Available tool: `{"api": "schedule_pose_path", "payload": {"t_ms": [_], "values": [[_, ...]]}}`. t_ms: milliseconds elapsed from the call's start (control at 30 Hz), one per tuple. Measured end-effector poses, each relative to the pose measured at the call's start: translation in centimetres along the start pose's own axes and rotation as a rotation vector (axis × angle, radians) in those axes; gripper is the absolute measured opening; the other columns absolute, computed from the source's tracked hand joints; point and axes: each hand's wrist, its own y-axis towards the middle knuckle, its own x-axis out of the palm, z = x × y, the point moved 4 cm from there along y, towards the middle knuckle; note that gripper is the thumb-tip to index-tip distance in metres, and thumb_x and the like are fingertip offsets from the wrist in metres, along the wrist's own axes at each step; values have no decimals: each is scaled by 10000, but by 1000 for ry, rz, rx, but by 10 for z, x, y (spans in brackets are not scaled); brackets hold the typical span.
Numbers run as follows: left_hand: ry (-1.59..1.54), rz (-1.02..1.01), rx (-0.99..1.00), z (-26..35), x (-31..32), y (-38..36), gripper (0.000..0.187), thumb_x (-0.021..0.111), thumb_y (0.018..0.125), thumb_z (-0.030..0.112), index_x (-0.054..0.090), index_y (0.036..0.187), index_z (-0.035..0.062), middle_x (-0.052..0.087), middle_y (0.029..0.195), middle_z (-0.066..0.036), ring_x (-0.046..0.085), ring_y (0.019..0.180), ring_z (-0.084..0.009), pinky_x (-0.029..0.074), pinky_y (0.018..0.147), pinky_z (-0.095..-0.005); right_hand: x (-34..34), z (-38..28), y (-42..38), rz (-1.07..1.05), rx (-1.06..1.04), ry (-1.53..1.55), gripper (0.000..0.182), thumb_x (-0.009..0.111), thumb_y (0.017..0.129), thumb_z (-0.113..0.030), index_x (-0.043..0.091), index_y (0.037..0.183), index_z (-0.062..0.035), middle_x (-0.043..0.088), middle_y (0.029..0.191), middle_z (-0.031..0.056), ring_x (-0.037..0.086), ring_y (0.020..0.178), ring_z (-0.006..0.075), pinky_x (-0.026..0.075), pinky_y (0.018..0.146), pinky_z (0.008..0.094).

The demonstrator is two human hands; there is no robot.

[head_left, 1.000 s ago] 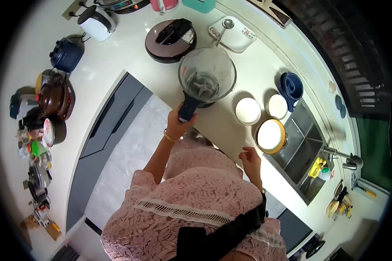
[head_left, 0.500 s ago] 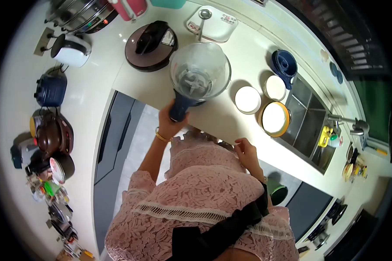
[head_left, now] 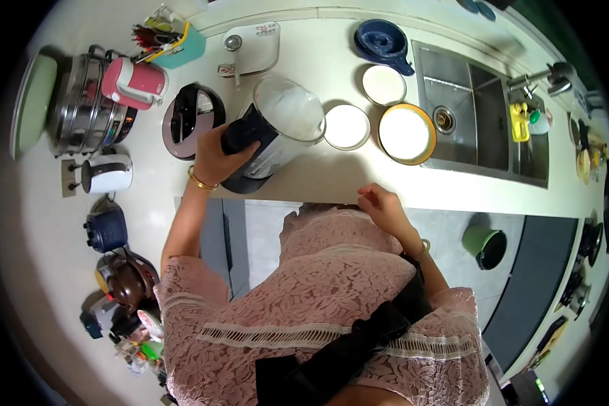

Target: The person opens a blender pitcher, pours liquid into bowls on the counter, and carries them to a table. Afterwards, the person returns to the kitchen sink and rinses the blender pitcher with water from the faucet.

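My left hand [head_left: 218, 157] grips the dark blue handle of a clear blender jar [head_left: 287, 111]. The jar leans to the right over the counter, its open mouth facing the bowls. Just right of the mouth is a white bowl [head_left: 347, 148] with pale contents. An orange-rimmed bowl [head_left: 432, 139] and another white bowl [head_left: 384, 103] stand beyond it. My right hand [head_left: 380, 205] hangs at the counter's front edge, fingers curled in and nothing visible in them.
A round mauve lid with a black handle [head_left: 206, 125] lies left of the jar. Behind are a white tray [head_left: 264, 47] with a spoon [head_left: 233, 43] and navy blue blender parts [head_left: 383, 42]. The sink [head_left: 463, 95] is at right; a pink appliance [head_left: 135, 82] and white kettle [head_left: 108, 173] stand left.
My view has swung round. The jar has gone from mouth-up to leaning right, and my left hand has turned with its handle. My right hand remains by the counter edge.
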Motion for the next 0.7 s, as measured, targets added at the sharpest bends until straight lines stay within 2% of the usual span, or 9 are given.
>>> {"api": "schedule_pose_path", "payload": {"t_ms": [33, 100, 233, 267, 333, 367, 433, 533, 700], "values": [[21, -112, -39, 10, 4, 6, 283, 714, 586, 205, 589, 716, -12, 549, 551, -118, 518, 459, -200, 413, 467, -266, 4, 10, 4, -40, -13, 87, 265, 578, 777, -168, 530, 980, -5, 602, 791, 158, 598, 687, 208, 468, 606, 278], [166, -284, -60, 20, 14, 15, 297, 707, 599, 230, 590, 709, -20, 553, 554, -145, 539, 474, -229, 418, 471, -278, 13, 11, 13, -116, -1, 249, 299, 579, 781, -192, 521, 1007, -5, 596, 846, 163, 595, 738, 211, 468, 634, 275], [231, -440, -12, 55, 31, 32, 324, 690, 609, 262, 577, 678, -33, 533, 551, -173, 532, 499, -298, 420, 488, -319, 42, 3, 27, -348, -92, 544, 381, 570, 799, -244, 492, 1075, 7, 577, 963, 164, 575, 841, 209, 461, 697, 278], [251, -453, -19, 64, 32, 37, 324, 690, 609, 262, 577, 678, -33, 533, 551, -173, 532, 499, -298, 420, 488, -319, 42, 1, 29, -352, -96, 568, 381, 570, 799, -244, 492, 1075, 7, 577, 963, 164, 575, 841, 209, 461, 697, 278], [396, -602, -77, 80, 37, 45, 266, 680, 630, 182, 590, 750, -38, 581, 615, -143, 539, 524, -169, 441, 541, -283, 39, -5, 31, -431, -160, 438, 405, 567, 801, -248, 480, 1088, 24, 584, 953, 158, 568, 843, 195, 461, 702, 282], [402, -624, -44, 87, 40, 48, 268, 670, 637, 191, 588, 749, -39, 576, 610, -147, 526, 517, -168, 442, 544, -282, 38, 1, 31, -437, -163, 456, 405, 567, 801, -248, 480, 1088, 24, 584, 953, 158, 568, 843, 195, 461, 702, 282], [461, -674, -80, 102, 48, 57, 271, 667, 639, 201, 587, 740, -38, 568, 600, -150, 522, 509, -179, 438, 536, -283, 37, 20, 28, -487, -37, 703, 391, 570, 799, -250, 494, 1057, 34, 599, 886, 148, 572, 795, 181, 459, 674, 278], [560, -756, -78, 118, 64, 69, 301, 660, 639, 247, 582, 712, -35, 534, 565, -162, 507, 486, -229, 422, 509, -301, 23, 42, 22, -489, 52, 727, 372, 582, 788, -240, 510, 1033, 31, 609, 809, 124, 575, 750, 168, 454, 649, 270], [646, -834, -72, 136, 91, 80, 366, 657, 615, 321, 586, 681, -32, 529, 554, -175, 534, 530, -297, 432, 533, -340, 1, 33, 23, -347, -138, 530, 396, 570, 786, -303, 526, 1020, 14, 609, 772, 104, 571, 727, 151, 454, 606, 275]]}}
